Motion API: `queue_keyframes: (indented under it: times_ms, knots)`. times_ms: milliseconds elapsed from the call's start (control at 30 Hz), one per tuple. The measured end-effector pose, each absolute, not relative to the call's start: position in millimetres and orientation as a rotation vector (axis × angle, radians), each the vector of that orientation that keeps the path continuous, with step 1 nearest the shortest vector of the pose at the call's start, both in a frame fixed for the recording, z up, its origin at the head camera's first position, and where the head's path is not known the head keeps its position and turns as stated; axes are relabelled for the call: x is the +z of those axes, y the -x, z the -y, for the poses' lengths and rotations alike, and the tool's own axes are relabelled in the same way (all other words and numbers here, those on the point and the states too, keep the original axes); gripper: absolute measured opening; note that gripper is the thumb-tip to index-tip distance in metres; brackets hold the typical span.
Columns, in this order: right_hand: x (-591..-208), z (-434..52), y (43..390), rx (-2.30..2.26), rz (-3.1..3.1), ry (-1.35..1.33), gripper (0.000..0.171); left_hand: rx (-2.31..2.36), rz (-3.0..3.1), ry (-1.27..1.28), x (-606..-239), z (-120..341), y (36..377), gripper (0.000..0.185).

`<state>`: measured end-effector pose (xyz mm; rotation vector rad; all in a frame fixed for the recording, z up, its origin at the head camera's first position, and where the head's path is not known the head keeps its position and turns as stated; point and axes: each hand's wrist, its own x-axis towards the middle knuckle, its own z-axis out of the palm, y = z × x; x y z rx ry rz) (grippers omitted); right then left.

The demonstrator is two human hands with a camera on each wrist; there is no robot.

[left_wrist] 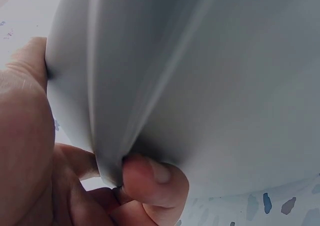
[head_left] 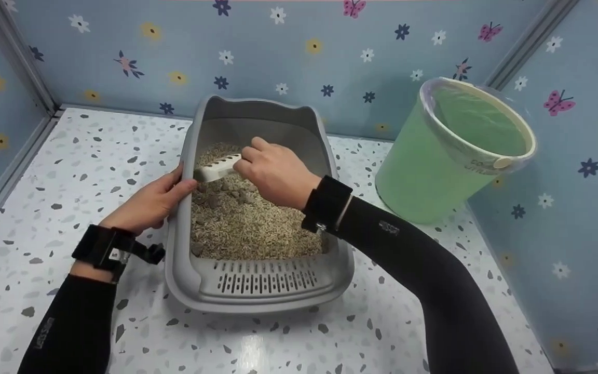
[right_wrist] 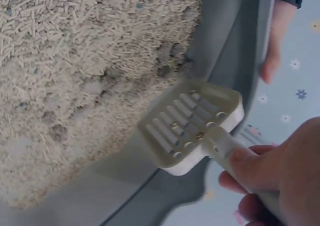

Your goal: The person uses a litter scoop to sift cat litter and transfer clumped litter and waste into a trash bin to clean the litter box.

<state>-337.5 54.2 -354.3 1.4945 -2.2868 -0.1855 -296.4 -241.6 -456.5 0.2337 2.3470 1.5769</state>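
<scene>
A grey litter box (head_left: 336, 259) holds pelleted cat litter (head_left: 273, 234), with darker clumps (head_left: 229, 195) toward its left side. My left hand (head_left: 146, 205) grips the box's left rim, the thumb on top; in the left wrist view its fingers (left_wrist: 155, 181) curl beneath the rim's edge. Over the litter, my right hand (head_left: 278, 174) holds a white slotted litter scoop (head_left: 219, 168) by its handle. The scoop's head is close to the left wall. In the right wrist view, a few small bits lie on the scoop's slots (right_wrist: 175, 123).
To the right of the box stands a green bin (head_left: 418, 166) with a clear liner over its rim. Flower-patterned panels (head_left: 299, 57) enclose the speckled white surface (head_left: 81, 176) at the back and both sides. The box has a perforated front ledge (head_left: 268, 280).
</scene>
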Motion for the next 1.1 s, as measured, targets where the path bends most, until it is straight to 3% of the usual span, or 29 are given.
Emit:
queue_keyframes:
  times_ms: [300,633,867,1100]
  knots:
    - [-362,-78,354,-0.018,2.216,-1.707,0.02,1.58,-2.35,-0.236,-453,239,297,0.089]
    - [-352,-123,375,0.04,2.282,-1.62,0.022,1.583,-2.344,-0.225,-457,241,297,0.089]
    - [-354,-100,368,0.31,2.122,-1.692,0.01,1.575,-2.354,-0.226,-460,243,298,0.083]
    - [-366,-78,366,0.399,2.182,-1.799,0.013,1.584,-2.35,-0.245,-457,243,297,0.081]
